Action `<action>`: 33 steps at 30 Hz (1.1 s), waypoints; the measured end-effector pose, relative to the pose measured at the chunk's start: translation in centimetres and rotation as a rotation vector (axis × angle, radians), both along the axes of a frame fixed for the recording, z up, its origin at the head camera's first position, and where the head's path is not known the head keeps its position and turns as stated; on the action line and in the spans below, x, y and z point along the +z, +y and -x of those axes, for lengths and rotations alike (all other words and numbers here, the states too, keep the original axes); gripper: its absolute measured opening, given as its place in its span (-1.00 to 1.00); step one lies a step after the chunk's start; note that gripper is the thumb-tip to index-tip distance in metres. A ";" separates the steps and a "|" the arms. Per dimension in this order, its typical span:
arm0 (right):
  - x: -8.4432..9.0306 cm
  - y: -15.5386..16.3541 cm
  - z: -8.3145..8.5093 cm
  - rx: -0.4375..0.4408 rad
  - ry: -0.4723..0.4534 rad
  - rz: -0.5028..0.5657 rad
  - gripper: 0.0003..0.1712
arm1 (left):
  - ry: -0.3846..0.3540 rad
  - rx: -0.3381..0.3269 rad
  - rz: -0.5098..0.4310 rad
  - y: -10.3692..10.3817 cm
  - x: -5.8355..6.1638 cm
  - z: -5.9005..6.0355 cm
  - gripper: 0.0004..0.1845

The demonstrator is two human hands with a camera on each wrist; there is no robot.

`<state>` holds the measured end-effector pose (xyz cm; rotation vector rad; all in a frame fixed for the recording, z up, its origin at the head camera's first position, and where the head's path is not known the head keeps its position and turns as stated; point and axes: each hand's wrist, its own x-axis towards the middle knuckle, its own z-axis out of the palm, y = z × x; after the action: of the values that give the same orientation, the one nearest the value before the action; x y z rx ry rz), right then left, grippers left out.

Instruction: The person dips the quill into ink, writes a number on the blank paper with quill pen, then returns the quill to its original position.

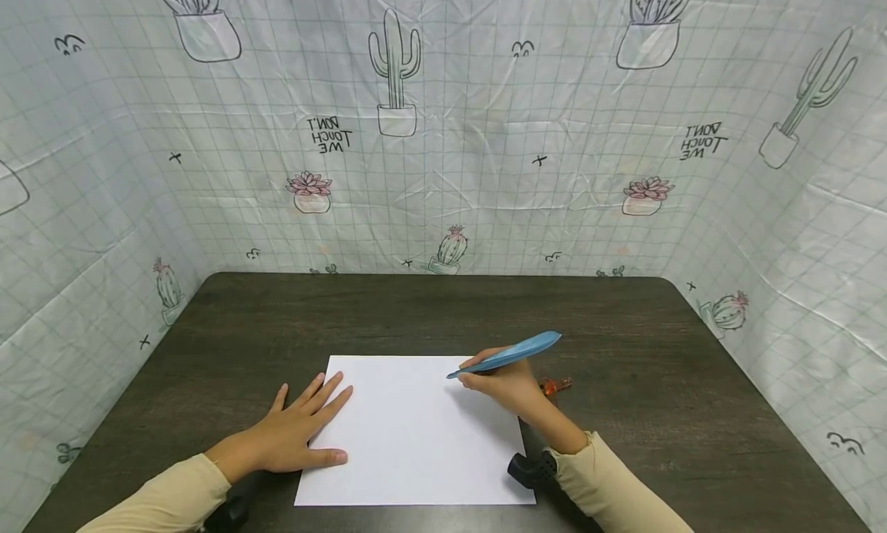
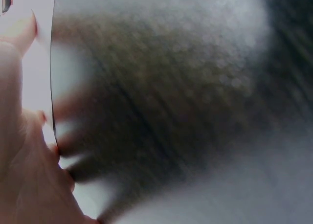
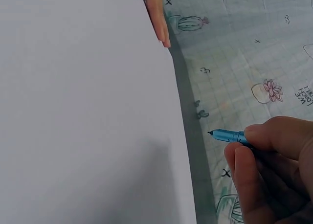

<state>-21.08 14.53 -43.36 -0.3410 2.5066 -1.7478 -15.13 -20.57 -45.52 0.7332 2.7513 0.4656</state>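
Nearest the body, sleeves: cream cuffs on both forearms, a dark wrist-camera mount showing just behind the right cuff
Left hand: lies flat, fingers straight and slightly spread, palm on the left margin of the sheet and partly on the worktop; holds nothing, only presses; judged to be pinning the paper so it cannot slide under the pen
Sheet: blank white paper, landscape, square to the near edge of the worktop, centred between the two hands; no marks visible in any view
Right hand: fingers curled round a blue feather-shaped pen in a writing grip, resting near the sheet's upper right corner
Pen tip: points left toward the paper; right wrist view shows the nib past the sheet's edge, whether it touches anything cannot be told; shaft slants up and to the right, as a writing hold would set it
Orange object: small, on the worktop just right of the right hand, mostly hidden; identity unclear
Worktop: dark wood-grain surface carrying all of the above
Backdrop: grid-printed cloth with cactus drawings, hung on three sides behind the worktop
Left wrist view: heavily blurred, only fingers and paper edge readable
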 end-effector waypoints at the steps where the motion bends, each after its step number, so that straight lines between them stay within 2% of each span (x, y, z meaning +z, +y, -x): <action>1: -0.1 -0.2 0.0 0.002 0.003 -0.005 -0.83 | 0.001 0.000 0.002 0.0 0.0 0.0 0.02; 14: -0.5 -1.3 0.2 0.024 0.024 -0.067 -0.82 | -0.006 -0.001 -0.001 0.2 0.5 -0.1 0.01; 33: -1.3 -2.2 0.8 0.001 0.056 -0.129 -0.89 | -0.008 -0.003 -0.002 0.0 0.2 0.0 0.02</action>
<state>-21.85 12.29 -44.61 -0.3873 2.6405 -1.5872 -15.14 -20.60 -45.34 0.7341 2.7426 0.4697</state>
